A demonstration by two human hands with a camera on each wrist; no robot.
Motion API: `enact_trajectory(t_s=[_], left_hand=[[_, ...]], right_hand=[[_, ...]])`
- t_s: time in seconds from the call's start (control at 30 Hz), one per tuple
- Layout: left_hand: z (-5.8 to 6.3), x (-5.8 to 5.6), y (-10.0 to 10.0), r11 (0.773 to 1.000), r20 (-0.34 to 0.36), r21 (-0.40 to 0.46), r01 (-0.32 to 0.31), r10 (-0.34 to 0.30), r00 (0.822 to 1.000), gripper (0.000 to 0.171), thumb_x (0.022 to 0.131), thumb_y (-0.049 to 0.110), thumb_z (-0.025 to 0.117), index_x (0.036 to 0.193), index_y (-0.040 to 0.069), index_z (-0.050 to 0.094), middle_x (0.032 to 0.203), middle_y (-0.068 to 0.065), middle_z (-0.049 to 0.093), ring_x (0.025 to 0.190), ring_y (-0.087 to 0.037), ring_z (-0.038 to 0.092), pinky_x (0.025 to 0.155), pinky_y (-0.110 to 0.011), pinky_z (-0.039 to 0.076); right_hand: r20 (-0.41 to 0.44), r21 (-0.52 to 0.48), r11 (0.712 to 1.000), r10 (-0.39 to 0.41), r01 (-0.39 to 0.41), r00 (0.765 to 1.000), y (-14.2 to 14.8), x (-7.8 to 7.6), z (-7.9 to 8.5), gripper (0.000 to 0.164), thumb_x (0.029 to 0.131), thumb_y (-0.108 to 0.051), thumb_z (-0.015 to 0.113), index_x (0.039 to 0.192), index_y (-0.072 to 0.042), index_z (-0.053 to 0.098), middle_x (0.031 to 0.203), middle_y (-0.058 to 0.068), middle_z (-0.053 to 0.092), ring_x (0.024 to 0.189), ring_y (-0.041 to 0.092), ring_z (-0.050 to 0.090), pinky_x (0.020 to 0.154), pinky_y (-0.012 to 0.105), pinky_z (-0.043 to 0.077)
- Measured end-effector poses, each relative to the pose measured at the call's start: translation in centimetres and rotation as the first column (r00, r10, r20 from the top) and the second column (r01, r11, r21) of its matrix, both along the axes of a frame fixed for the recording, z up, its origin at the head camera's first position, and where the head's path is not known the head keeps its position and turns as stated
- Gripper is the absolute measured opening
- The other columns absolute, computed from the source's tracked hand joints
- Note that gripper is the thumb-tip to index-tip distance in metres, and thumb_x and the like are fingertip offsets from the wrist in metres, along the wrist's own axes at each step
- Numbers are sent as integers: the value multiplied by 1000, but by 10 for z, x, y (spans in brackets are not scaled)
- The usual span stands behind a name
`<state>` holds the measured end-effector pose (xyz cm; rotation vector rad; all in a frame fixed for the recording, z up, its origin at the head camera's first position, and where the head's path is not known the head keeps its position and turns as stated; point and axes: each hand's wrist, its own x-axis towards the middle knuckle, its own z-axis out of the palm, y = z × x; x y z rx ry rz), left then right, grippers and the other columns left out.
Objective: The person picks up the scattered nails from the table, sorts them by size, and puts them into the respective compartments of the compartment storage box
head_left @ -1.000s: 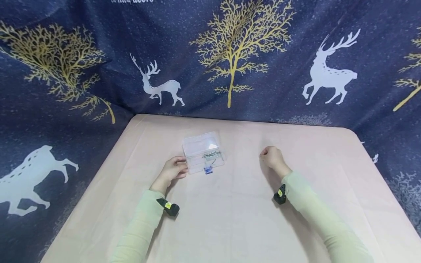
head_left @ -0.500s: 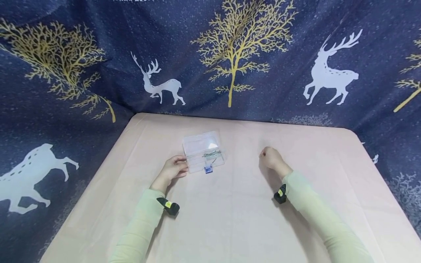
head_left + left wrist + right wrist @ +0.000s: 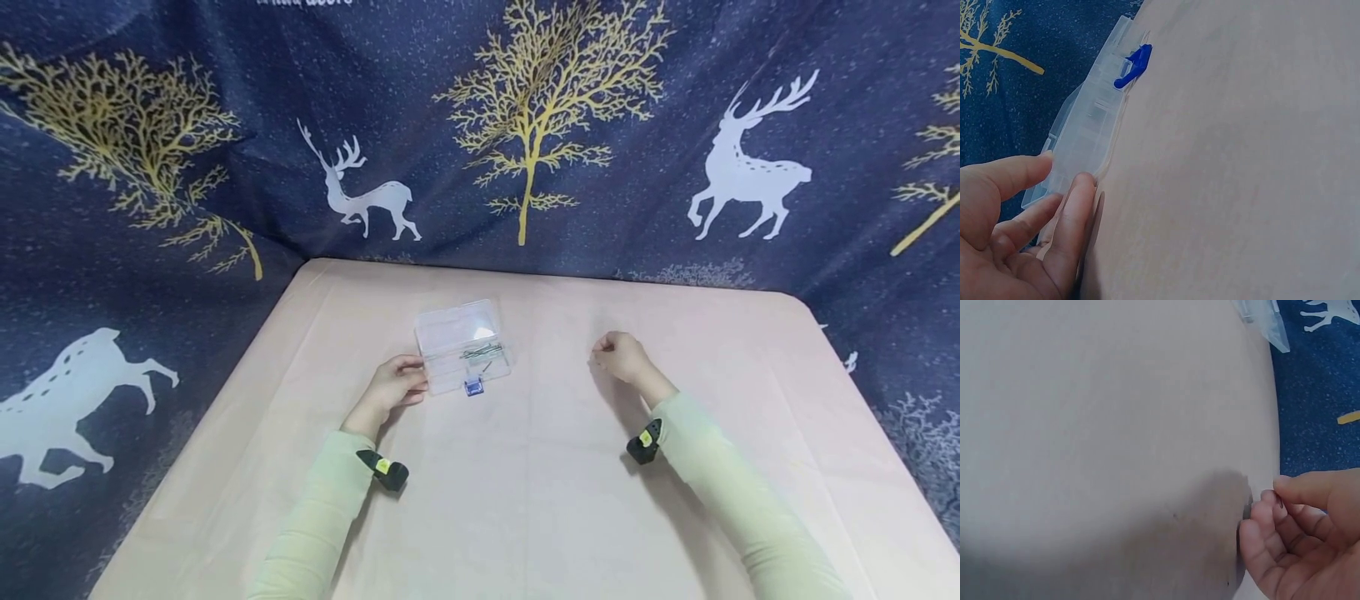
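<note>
A clear plastic box (image 3: 447, 379) lies on the table with its lid (image 3: 457, 327) raised back and a blue latch (image 3: 474, 387) at its front. Several thin metal pins (image 3: 482, 352) are in its right part. My left hand (image 3: 392, 385) grips the box's left end; in the left wrist view the thumb is at the top edge and the fingers along the side. Well to the right, my right hand (image 3: 624, 357) is low over the table. Thumb and index finger pinch a small thin dark piece (image 3: 1281, 503), mostly hidden by the fingertips.
A pale pink cloth covers the table (image 3: 525, 483). Behind it and at the left hangs a dark blue curtain (image 3: 465, 225) with white deer and golden trees. Tiny dark specks (image 3: 1175, 515) show on the cloth by the right hand.
The right wrist has shifted slightly right and turned, and the thumb and index finger reach out a little more. The left hand and box stay in place.
</note>
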<state>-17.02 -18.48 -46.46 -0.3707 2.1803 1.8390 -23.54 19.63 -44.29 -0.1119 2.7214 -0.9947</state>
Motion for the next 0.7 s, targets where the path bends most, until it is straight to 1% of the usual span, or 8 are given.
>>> enact_trajectory(t_s=[0.1, 0.2, 0.33, 0.43, 0.5, 0.7], left_hand=[[-1, 0, 0, 1000, -1, -2, 1, -1, 1000, 43, 93, 5, 54, 133, -5, 45, 111, -17, 60, 73, -6, 61, 69, -23, 60], [0, -1, 1, 1000, -4, -14, 4, -4, 1000, 43, 93, 5, 54, 134, -5, 45, 115, -19, 58, 73, -6, 61, 70, -23, 60], [-1, -1, 1, 999, -3, -32, 3, -3, 1000, 42, 94, 5, 54, 134, -4, 45, 120, -22, 56, 74, -6, 61, 70, -23, 60], [-1, -1, 1, 999, 1, -36, 0, 0, 1000, 42, 93, 5, 54, 134, -4, 45, 123, -24, 55, 75, -7, 61, 71, -24, 60], [-2, -2, 1, 999, 1, -36, -2, 2, 1000, 42, 93, 4, 54, 134, -4, 45, 124, -25, 54, 75, -7, 61, 71, -24, 60], [0, -1, 0, 1000, -1, -25, -1, 1, 1000, 43, 93, 5, 54, 134, -4, 45, 123, -24, 55, 75, -7, 62, 71, -24, 60]], right_hand=[[22, -88, 996, -29, 30, 999, -2, 0, 0, 19, 88, -4, 57, 102, 9, 60, 93, 19, 64, 72, 14, 59, 65, 24, 55], [31, -179, 983, -42, 47, 999, -4, 2, 0, 20, 88, -2, 57, 103, 12, 60, 92, 19, 65, 65, 9, 59, 60, 20, 55], [43, -279, 958, -49, 59, 998, -10, 2, 2, 21, 89, 0, 56, 105, 14, 59, 94, 21, 65, 61, 7, 59, 58, 21, 57], [54, -327, 943, -46, 61, 997, -16, 3, 4, 22, 88, 3, 55, 106, 16, 58, 93, 21, 64, 61, 8, 61, 60, 24, 59], [57, -343, 937, -44, 61, 997, -21, 4, 7, 23, 87, 4, 54, 106, 16, 58, 90, 18, 64, 62, 9, 61, 61, 25, 60], [54, -382, 923, -28, 46, 998, -37, 4, 11, 26, 84, 5, 54, 107, 16, 58, 80, 7, 62, 61, 8, 57, 58, 20, 57]])
